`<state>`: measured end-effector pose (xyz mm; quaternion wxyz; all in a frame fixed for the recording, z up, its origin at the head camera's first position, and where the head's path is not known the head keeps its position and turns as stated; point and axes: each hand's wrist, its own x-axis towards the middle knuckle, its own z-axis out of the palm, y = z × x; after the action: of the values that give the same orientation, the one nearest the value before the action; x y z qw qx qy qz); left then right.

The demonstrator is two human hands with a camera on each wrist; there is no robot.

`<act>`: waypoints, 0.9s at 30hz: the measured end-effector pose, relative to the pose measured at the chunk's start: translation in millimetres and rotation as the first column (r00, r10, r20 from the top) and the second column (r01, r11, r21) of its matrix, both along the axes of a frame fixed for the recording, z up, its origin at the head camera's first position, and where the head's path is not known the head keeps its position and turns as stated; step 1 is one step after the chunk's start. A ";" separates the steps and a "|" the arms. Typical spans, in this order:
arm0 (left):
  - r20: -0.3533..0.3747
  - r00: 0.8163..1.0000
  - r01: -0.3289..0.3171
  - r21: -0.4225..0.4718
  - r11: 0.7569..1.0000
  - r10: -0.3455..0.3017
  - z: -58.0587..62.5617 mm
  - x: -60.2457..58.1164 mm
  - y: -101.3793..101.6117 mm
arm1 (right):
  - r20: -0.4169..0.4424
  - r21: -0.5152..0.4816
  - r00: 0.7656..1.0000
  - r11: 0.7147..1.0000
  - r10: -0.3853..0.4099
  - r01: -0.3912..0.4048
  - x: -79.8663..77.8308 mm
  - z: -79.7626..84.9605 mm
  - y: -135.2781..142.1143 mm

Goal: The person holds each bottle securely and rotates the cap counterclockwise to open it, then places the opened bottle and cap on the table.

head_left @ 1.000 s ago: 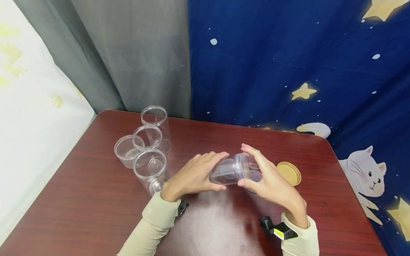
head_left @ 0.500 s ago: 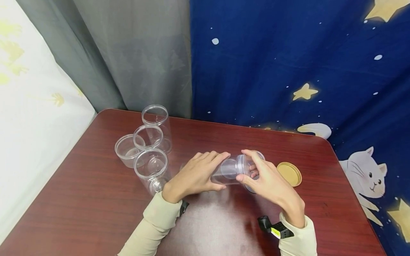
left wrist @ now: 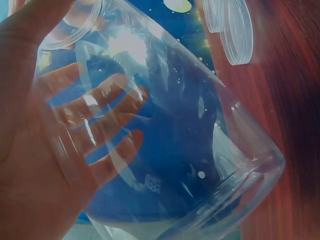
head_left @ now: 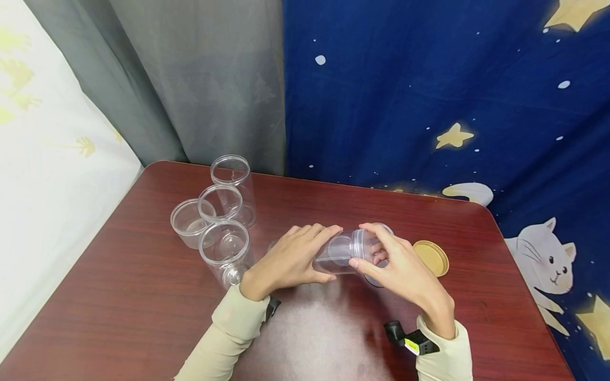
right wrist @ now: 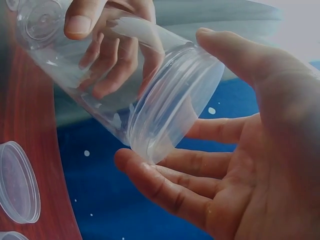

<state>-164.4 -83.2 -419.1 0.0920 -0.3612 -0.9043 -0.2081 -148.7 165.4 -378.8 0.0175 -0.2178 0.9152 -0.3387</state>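
Observation:
A clear plastic jar (head_left: 335,255) lies sideways in the air between both hands, its mouth end to the right. My left hand (head_left: 293,259) grips its body, thumb on the near side and fingers seen through the wall in the left wrist view. My right hand (head_left: 407,272) has thumb and fingers around the mouth end. There a translucent lid (right wrist: 202,95) covers the mouth in the right wrist view, with the thumb on one edge and a fingertip on the opposite edge. Whether the lid is fully seated, I cannot tell.
Several open clear jars stand close together left of my left hand, including a tall jar (head_left: 229,248) and a short tub (head_left: 190,227). A gold lid (head_left: 431,258) lies right of my right hand. Clear lids (right wrist: 20,182) lie on the red-brown table (head_left: 119,296), partly behind the right hand.
My right thumb and fingers have shifted around the lid end, the index finger coming lower and the thumb slightly left. The left hand and jar stay nearly in place.

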 end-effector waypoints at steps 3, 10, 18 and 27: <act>0.011 1.000 0.006 0.005 1.000 -0.006 -0.5 -0.9 -0.6 | 0.007 -0.005 1.000 1.000 0.005 -0.005 0.1 -0.2 0.7; 0.060 0.997 -0.050 0.023 0.999 0.048 1.8 -5.3 -9.2 | 0.025 -0.033 0.999 0.999 -0.033 0.033 -0.1 4.5 9.1; 0.081 0.995 -0.054 0.032 0.998 0.051 5.9 -6.7 -12.8 | -0.007 -0.013 0.999 0.999 -0.043 0.043 -0.6 9.1 12.5; 0.090 0.995 -0.050 0.036 0.998 0.046 6.4 -4.8 -11.8 | -0.020 0.001 0.999 0.999 -0.038 0.038 0.2 7.2 12.9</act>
<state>-169.2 -95.0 -412.7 0.0634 -0.3279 -0.9118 -0.2388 -148.4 178.3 -371.6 0.0020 -0.2039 0.9195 -0.3360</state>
